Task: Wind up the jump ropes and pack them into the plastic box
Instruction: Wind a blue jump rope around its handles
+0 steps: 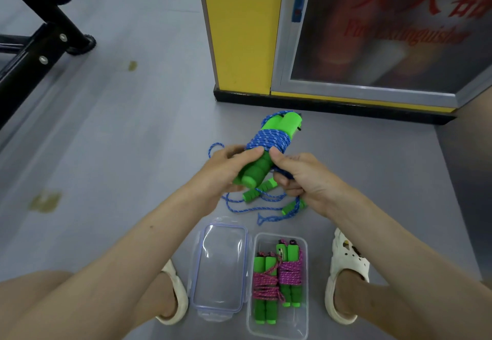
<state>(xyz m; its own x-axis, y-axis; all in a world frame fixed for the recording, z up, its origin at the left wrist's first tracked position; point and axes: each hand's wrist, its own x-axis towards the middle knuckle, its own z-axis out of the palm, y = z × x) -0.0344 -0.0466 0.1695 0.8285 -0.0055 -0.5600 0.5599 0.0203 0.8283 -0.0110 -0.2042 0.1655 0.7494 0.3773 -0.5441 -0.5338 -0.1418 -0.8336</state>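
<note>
Between your hands, held above the floor, the blue jump rope (pixel 269 141) is wound in tight turns round the middle of its two green handles (pixel 250 180), which lie side by side and point away from you. Your left grip (pixel 229 169) is closed round the near ends of the handles, thumb on top. Your right grip (pixel 300 177) presses its thumb on the windings while its curled fingers hold a strand of blue rope. A loose loop (pixel 213 148) sticks out beyond the left grip.

Just below your hands a second blue rope (pixel 250 208) lies unwound on the grey floor (pixel 133 153), its own green handles apart from each other.

Nearer to you, between your feet, the plastic box (pixel 279 330) stands open on the floor with two wound pink ropes (pixel 265 286) lying side by side in it. Its clear lid (pixel 221 265) lies just beside it on the left. You wear white sandals (pixel 346 267), one at each side of the box and lid.

Farther off stand a yellow pillar (pixel 242 33), a fire extinguisher cabinet (pixel 372 46) and, at the far left, a black metal frame (pixel 40 46).
</note>
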